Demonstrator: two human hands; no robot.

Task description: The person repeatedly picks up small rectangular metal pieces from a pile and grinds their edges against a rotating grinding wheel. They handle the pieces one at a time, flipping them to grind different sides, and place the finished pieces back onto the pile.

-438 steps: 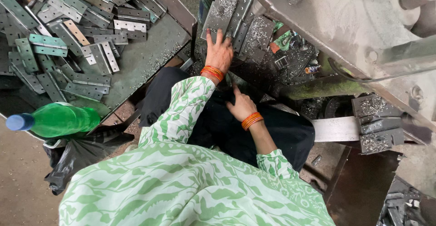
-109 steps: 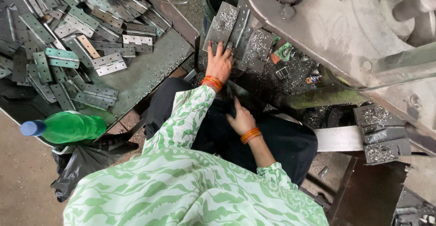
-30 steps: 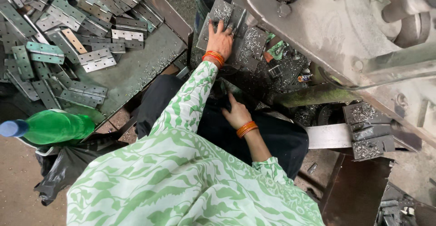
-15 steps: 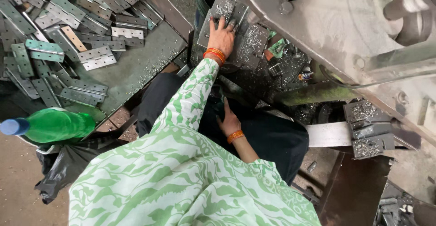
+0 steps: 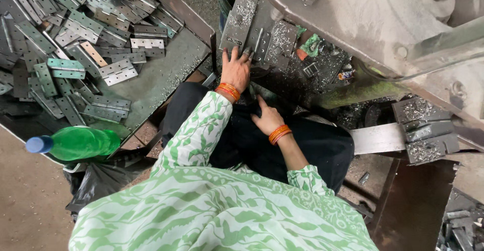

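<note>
grey hinge plate [image 5: 241, 25] dusted with shavings, left hand [image 5: 236, 71] fingers spread flat on it, right hand [image 5: 267, 118] loosely open

The grey machine body [image 5: 383, 24] overhangs the plates [image 5: 257, 29]; the hinge pile [image 5: 75, 54] crowds the table [image 5: 161, 74] leftward.

Soft, even daylight, faint shadows, sharp focus, slight wide-angle edge distortion.
</note>
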